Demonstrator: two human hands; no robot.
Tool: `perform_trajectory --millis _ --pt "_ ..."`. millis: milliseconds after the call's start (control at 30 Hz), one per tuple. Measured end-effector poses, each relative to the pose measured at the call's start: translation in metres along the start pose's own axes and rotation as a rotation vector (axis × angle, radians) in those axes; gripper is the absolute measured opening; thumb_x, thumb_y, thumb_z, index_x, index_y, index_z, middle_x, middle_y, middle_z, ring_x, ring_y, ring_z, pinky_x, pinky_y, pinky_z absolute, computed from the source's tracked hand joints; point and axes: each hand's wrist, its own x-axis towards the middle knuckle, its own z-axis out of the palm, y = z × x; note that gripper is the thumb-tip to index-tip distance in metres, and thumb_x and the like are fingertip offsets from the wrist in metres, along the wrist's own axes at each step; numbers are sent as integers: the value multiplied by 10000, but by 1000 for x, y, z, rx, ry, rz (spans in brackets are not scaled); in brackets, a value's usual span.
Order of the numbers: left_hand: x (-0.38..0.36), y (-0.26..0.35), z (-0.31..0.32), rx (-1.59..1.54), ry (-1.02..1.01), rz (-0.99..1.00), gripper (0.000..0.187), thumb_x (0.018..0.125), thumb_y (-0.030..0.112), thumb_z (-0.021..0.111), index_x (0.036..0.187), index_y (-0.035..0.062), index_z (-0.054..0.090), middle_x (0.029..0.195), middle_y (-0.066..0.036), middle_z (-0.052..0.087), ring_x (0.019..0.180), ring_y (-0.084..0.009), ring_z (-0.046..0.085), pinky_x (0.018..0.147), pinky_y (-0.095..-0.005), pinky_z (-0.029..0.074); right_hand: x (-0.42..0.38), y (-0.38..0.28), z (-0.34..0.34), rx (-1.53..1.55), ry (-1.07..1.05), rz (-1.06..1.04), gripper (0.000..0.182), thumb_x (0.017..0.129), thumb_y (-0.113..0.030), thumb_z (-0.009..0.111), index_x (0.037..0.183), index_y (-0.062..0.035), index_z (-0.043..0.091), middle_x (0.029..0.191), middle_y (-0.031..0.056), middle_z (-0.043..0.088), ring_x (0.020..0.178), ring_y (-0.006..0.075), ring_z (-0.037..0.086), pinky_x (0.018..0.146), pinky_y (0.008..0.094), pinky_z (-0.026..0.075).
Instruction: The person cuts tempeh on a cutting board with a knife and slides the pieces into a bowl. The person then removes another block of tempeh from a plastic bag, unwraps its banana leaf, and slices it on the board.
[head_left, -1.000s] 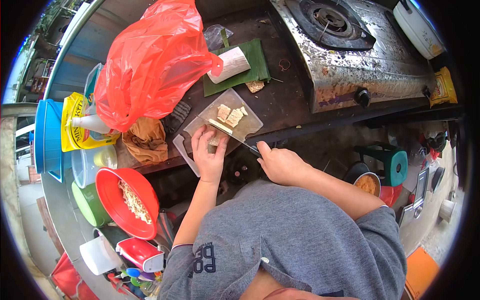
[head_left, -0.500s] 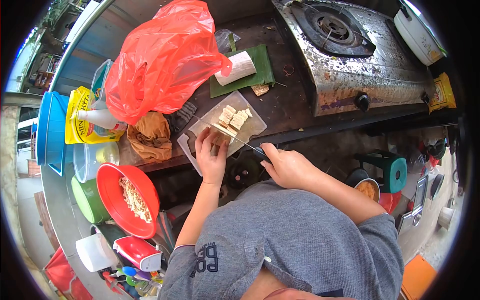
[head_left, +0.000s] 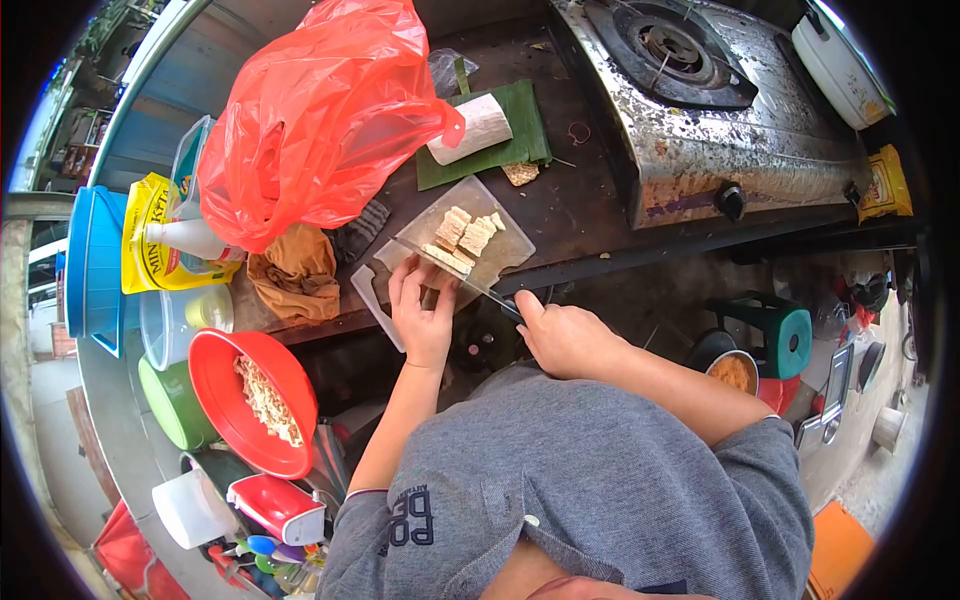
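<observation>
My right hand (head_left: 560, 335) is wrapped round the dark handle of a knife (head_left: 467, 284), whose blade lies across a pale cutting board (head_left: 513, 244). Pieces of a cream-coloured, grainy food block (head_left: 468, 232) rest on the board beyond the blade. My left hand (head_left: 423, 315) is at the board's near left edge, fingers bent beside the blade; a small piece seems to be under them, mostly hidden. Behind the board, a white cylindrical roll (head_left: 472, 130) lies on a green leaf (head_left: 532, 118), with a small food piece (head_left: 520, 173) at the leaf's near edge.
A red plastic bag (head_left: 320, 120) bulges at the back left, above a brown cloth (head_left: 295, 275). The red bowl (head_left: 215, 400) at left holds cut pieces. A gas stove (head_left: 690, 150) fills the back right. Below it are a green stool (head_left: 790, 340) and a pot (head_left: 735, 373).
The knife blade and my right hand have shifted slightly left and tilted a little. The whole view has shifted slightly. My left hand remains beside the blade.
</observation>
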Motion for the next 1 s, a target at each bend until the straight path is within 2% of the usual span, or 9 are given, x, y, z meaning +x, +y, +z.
perform_trajectory --millis 233,367,433,467,500,567,667,733,1000 --pt "-1 8 0 -37 12 -63 355 814 129 726 1119 33 571 1295 -120 449 1166 -247 504 885 -357 507 12 14 -3 61 2 34 242 928 -192 497 1013 3 383 807 286 614 788 451 611 685 525 478" --pt "0 18 1 -75 45 -48 386 832 153 714 1162 41 548 1315 -117 447 1153 -245 506 885 -348 499 13 25 -7 212 98 -131 284 920 -192 522 1048 16 378 776 257 621 750 466 598 655 514 474" --pt "0 27 4 -315 188 -211 424 851 172 699 1206 36 511 1303 -113 471 1117 -233 513 862 -332 498 1 16 -9 172 192 -152 275 919 -190 522 1044 9 379 755 250 621 720 463 599 633 503 481" --pt "-1 14 -1 -19 153 -140 425 874 181 678 1222 26 490 1246 -91 507 1059 -187 525 803 -284 500 -5 11 -12 171 191 -152 275 919 -190 522 1044 9 379 755 250 621 720 463 599 633 503 481" --pt "-2 14 -1 -19 154 -143 425 874 181 678 1222 26 490 1246 -91 507 1059 -187 525 803 -284 500 -9 5 -15 149 178 -153 269 918 -186 521 1042 6 379 756 252 622 722 456 604 632 500 486" --pt "0 16 0 -467 139 -505 411 883 179 666 1222 31 487 1210 -72 519 996 -133 532 733 -237 489 -13 1 -13 125 162 -158 263 917 -182 520 1041 2 379 756 254 623 723 450 609 632 497 490" --pt "4 26 0 -492 139 -537 385 886 174 661 1204 34 494 1142 -54 547 910 -99 552 693 -215 480 -13 0 -8 73 159 -156 251 914 -175 516 1028 1 378 754 257 624 715 439 618 634 500 498" --pt "6 28 1 -509 133 -580 378 884 170 663 1195 33 496 1120 -54 558 891 -98 558 688 -215 480 -11 2 -5 49 155 -148 343 911 -180 529 1153 11 380 792 256 631 717 437 619 623 495 504" --pt "8 32 2 -569 155 -606 346 883 152 650 1154 22 479 1069 -74 564 803 -105 584 673 -217 486 -13 -9 -6 7 111 -108 341 906 -176 534 1143 15 381 749 255 629 687 436 621 597 499 503"
